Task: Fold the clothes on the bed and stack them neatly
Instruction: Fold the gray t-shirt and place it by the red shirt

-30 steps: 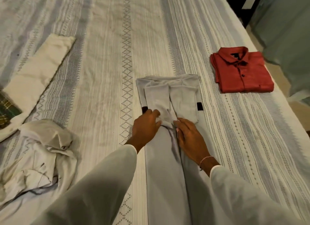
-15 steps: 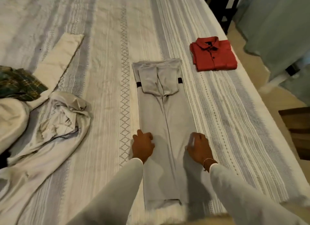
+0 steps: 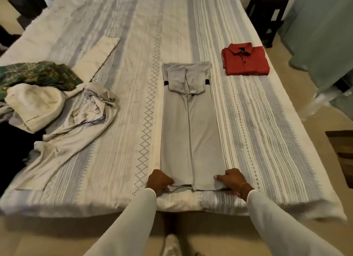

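Left hand (image 3: 159, 181) and right hand (image 3: 232, 180) pinch the grey garment's (image 3: 191, 133) near corners at the bed (image 3: 122, 156) edge

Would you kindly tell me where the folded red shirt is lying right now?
In the head view, the red shirt lies folded near the bed's right edge, up and to the right of the long grey garment and apart from it.

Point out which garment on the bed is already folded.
The red shirt near the bed's right edge: buttoned, squared into a compact rectangle. The grey garment is still long, and the clothes heaped at the left are crumpled.
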